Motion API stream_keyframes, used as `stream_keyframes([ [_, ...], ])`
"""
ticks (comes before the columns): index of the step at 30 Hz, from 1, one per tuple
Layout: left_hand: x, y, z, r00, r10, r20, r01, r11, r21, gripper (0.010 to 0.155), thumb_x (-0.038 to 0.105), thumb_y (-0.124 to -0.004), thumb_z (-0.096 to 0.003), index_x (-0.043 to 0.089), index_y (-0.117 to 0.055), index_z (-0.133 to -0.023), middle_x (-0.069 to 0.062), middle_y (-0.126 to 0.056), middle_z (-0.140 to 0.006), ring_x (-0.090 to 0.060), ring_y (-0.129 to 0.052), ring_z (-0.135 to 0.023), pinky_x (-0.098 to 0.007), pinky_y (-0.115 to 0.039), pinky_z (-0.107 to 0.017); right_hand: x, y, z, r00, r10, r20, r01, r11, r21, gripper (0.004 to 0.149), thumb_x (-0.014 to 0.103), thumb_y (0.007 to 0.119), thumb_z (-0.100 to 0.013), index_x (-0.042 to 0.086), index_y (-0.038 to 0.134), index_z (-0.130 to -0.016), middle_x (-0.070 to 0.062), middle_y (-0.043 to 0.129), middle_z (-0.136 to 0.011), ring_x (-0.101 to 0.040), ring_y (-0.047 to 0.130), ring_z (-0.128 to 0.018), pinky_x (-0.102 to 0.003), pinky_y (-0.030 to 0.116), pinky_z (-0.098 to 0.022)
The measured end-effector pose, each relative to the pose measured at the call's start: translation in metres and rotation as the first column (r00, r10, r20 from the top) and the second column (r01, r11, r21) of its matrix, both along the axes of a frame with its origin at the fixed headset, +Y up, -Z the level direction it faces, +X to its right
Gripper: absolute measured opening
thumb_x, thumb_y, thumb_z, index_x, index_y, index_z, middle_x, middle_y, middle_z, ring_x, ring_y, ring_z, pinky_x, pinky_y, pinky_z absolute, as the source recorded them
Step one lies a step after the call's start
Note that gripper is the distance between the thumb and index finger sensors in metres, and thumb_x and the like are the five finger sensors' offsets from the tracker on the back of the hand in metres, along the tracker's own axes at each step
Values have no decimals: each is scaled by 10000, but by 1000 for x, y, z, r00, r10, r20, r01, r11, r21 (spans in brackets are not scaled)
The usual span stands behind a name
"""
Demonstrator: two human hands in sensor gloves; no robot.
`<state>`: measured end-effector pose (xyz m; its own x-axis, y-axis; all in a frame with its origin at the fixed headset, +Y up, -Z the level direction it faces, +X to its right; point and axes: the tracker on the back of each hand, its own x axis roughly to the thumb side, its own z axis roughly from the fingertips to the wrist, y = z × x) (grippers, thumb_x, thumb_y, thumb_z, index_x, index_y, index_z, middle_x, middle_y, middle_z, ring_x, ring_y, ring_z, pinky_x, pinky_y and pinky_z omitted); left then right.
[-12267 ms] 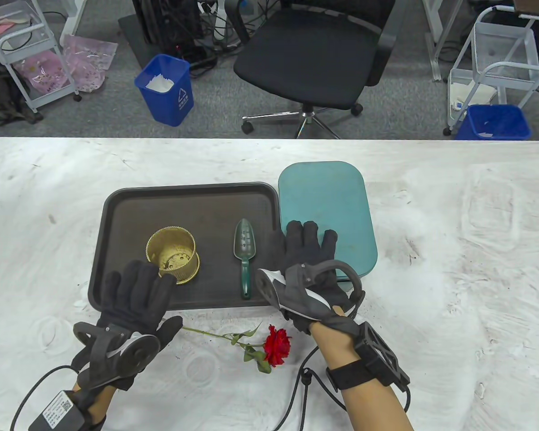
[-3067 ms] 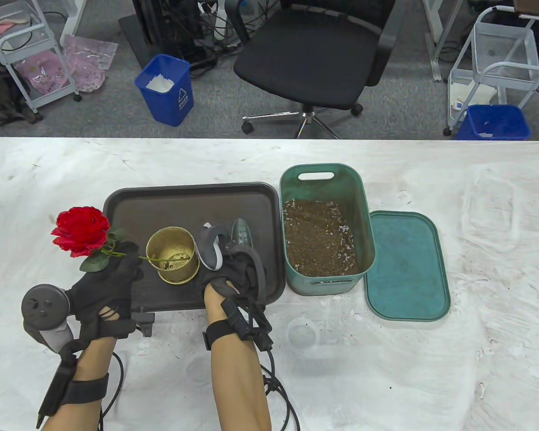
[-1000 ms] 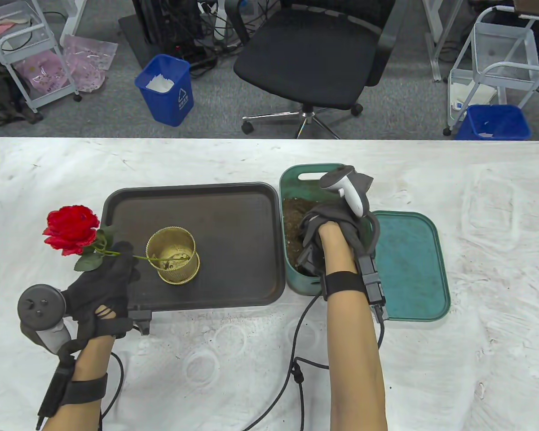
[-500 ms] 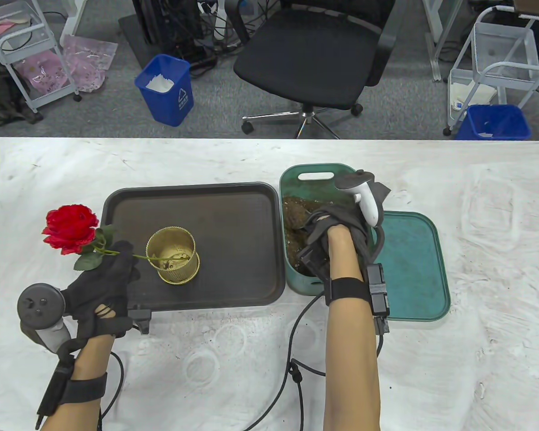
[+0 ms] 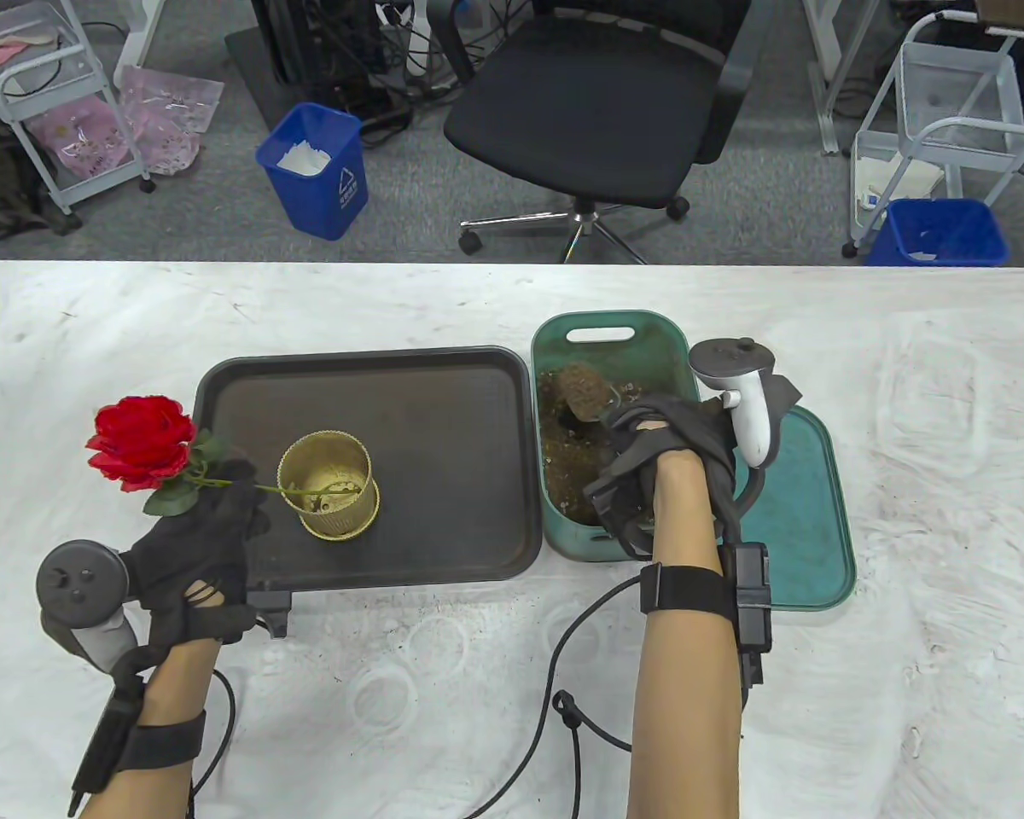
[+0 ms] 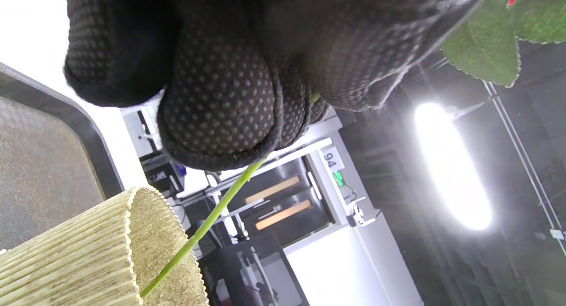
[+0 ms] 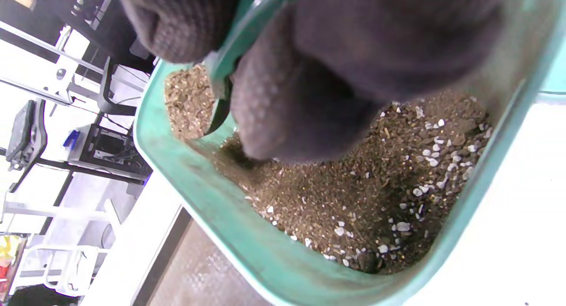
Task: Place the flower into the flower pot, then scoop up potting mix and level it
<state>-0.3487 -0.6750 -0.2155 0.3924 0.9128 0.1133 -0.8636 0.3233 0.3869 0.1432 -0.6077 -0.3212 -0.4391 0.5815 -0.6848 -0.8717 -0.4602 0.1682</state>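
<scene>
My left hand (image 5: 200,533) pinches the green stem (image 6: 208,222) of a red rose (image 5: 141,441); the stem's lower end leans into the ribbed gold flower pot (image 5: 328,484) on the dark tray (image 5: 444,444), the bloom tilted out to the left. My right hand (image 5: 661,448) grips the handle of the green trowel (image 7: 239,40) over the teal bin (image 5: 610,328). The trowel's blade (image 5: 587,391) is heaped with potting mix and lifted just above the brown potting mix (image 7: 353,195) in the bin. My fingers hide most of the handle.
The bin's teal lid (image 5: 798,520) lies flat to the right of the bin. Cables (image 5: 563,708) trail over the white table near its front edge. An office chair (image 5: 597,111), blue bins and carts stand on the floor beyond the table.
The right hand has drawn the trowel back and up out of the mix with a full blade, its tracker swinging to the right. The left hand and rose have barely moved.
</scene>
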Motion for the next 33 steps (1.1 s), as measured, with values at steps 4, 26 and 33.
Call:
stream_keyframes([
  [4, 0, 0, 0, 1000, 3, 2, -3, 1000, -2, 433, 406, -896, -411, 198, -934, -790, -31, -1019, -686, -170, -1135, -357, -374, -956, -359, 1, 14, 6, 1000, -3, -9, 3, 1000, 31, 522, 318, 705, -401, 25, 712, -833, -150, 961, -602, -265, 1055, -247, -313, 925, -102],
  [26, 0, -1, 0, 999, -35, -5, 35, 999, 7, 434, 398, -895, -416, 194, -927, -798, -36, -1016, -690, -172, -1132, -355, -375, -952, -357, -171, 6, 0, 861, -78, -502, 99, 995, 14, 519, 326, 704, -410, 24, 715, -832, -152, 965, -598, -259, 1055, -237, -303, 924, -96],
  [33, -1, 0, 0, 998, -63, -17, 63, 998, 11, 434, 405, -902, -413, 197, -934, -792, -32, -1021, -682, -173, -1134, -347, -375, -953, -353, -212, -19, -3, 825, 6, -565, -12, 1000, -7, 516, 327, 707, -414, 23, 719, -831, -156, 966, -597, -261, 1055, -233, -304, 923, -95],
])
